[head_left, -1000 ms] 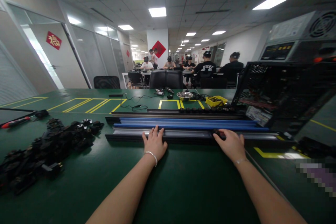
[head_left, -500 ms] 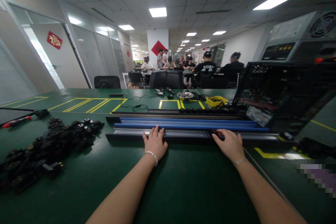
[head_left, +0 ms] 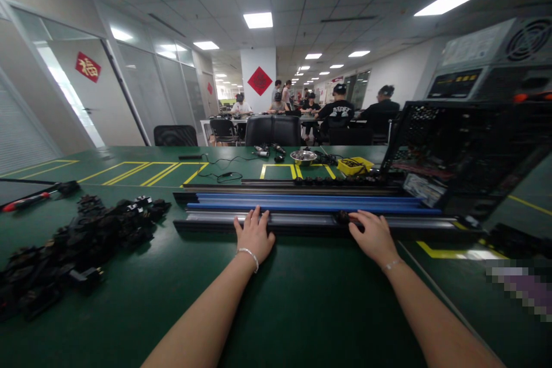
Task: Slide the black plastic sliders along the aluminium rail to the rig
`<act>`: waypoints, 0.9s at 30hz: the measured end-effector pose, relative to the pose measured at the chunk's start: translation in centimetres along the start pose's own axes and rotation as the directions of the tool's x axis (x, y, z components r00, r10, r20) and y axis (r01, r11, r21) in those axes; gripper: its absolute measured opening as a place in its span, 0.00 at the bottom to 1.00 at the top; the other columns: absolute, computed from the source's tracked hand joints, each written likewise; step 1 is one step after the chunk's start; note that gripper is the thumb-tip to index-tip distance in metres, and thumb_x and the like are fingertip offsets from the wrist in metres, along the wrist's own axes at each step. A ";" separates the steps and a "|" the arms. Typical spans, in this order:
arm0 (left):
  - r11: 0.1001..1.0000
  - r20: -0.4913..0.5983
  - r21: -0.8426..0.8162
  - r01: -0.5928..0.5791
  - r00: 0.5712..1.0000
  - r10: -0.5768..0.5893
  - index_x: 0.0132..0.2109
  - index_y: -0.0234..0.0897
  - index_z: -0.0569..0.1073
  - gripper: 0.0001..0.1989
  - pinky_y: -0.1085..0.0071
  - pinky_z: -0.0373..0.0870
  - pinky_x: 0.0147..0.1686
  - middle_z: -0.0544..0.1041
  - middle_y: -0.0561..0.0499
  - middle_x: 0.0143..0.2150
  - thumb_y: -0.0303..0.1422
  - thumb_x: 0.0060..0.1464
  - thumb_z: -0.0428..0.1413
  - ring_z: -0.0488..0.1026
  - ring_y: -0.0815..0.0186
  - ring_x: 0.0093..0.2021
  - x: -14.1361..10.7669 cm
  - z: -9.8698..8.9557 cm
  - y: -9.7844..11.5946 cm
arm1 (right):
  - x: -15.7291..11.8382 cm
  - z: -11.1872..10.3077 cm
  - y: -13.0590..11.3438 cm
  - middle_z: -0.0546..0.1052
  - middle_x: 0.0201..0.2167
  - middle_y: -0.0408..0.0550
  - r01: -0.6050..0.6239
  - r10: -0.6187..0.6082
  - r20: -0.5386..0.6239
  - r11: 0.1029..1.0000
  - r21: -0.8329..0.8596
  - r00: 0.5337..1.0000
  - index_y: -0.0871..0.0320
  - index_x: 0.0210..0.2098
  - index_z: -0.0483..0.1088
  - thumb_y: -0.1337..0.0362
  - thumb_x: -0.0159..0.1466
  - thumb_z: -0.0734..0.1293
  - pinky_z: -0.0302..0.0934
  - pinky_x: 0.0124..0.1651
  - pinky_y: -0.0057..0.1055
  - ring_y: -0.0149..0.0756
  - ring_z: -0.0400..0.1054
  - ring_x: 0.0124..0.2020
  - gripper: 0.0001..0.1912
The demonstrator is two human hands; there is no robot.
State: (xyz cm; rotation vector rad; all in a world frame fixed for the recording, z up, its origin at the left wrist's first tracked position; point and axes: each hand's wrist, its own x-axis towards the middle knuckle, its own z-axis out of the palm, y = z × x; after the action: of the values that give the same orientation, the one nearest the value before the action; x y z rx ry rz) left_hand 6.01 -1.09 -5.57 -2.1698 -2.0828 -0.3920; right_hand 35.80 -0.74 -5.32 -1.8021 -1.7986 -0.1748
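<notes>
My left hand (head_left: 254,234) lies with its fingers spread on the long black rail (head_left: 297,230), which has a clear, shiny strip along its top. A small black part (head_left: 342,217) sits on this rail, right of my left hand. My right hand (head_left: 374,237) is just to the right of that part, thumb and fingers apart, fingertips close beside it on the rail. Whether they touch it I cannot tell. Behind the rail runs another long rail with a blue strip (head_left: 302,202).
A pile of black parts (head_left: 103,236) lies left, near a red-handled tool (head_left: 26,201). An open computer case (head_left: 466,155) stands right. A metal bowl (head_left: 303,157), a yellow tray (head_left: 356,166) and cables lie at the table's back. People sit beyond.
The small black part has moved a little left along the rail. My right hand has shifted slightly left and its fingers no longer cover the part. My left hand has stayed put.
</notes>
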 end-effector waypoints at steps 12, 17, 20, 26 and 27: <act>1.000 0.002 0.018 -0.017 1.000 0.017 0.61 0.46 0.54 0.30 0.41 0.36 0.58 0.48 0.50 0.66 0.40 0.50 0.46 0.46 0.54 0.63 0.0 0.1 -0.2 | -0.1 -0.1 -0.4 0.73 0.45 0.50 0.066 -0.067 0.034 0.997 0.026 0.997 0.55 0.38 0.72 0.58 0.56 0.56 0.40 0.59 0.50 0.41 0.59 0.54 0.17; 1.000 -0.012 0.001 -0.021 1.000 0.021 0.61 0.46 0.54 0.30 0.41 0.35 0.58 0.49 0.49 0.66 0.40 0.50 0.46 0.47 0.55 0.63 0.0 0.2 -0.3 | -0.2 -0.2 -0.9 0.74 0.44 0.49 0.095 -0.098 0.058 0.994 0.049 0.993 0.53 0.38 0.72 0.59 0.56 0.56 0.39 0.59 0.51 0.41 0.59 0.54 0.16; 1.000 -0.011 0.002 -0.023 1.000 0.023 0.61 0.46 0.54 0.30 0.41 0.36 0.57 0.49 0.49 0.66 0.40 0.50 0.46 0.47 0.55 0.63 0.1 0.2 -0.3 | -0.2 -0.3 -1.1 0.74 0.44 0.48 0.109 -0.112 0.066 0.993 0.052 0.992 0.53 0.37 0.72 0.59 0.56 0.57 0.40 0.59 0.51 0.41 0.59 0.54 0.16; 1.000 0.013 0.016 -0.008 1.000 0.007 0.61 0.46 0.55 0.29 0.42 0.36 0.58 0.48 0.50 0.66 0.40 0.50 0.46 0.46 0.54 0.63 0.0 -0.2 -0.1 | -0.1 -0.5 -1.0 0.74 0.44 0.48 0.129 -0.135 0.091 0.989 0.067 0.987 0.53 0.39 0.72 0.59 0.56 0.57 0.42 0.59 0.50 0.42 0.58 0.55 0.16; 1.000 0.016 0.016 -0.003 1.000 0.003 0.61 0.46 0.55 0.30 0.42 0.35 0.58 0.48 0.50 0.66 0.39 0.50 0.46 0.46 0.54 0.63 0.0 -0.2 0.0 | -0.1 -0.5 -1.0 0.74 0.44 0.48 0.131 -0.137 0.095 0.989 0.070 0.986 0.53 0.39 0.72 0.59 0.56 0.57 0.42 0.59 0.50 0.42 0.58 0.55 0.16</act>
State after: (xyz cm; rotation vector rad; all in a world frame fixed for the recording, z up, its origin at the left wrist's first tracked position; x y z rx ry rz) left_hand 5.96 -1.18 -5.36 -2.1736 -2.0826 -0.3576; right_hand 34.95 -1.16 -4.69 -1.6732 -1.9740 -0.0803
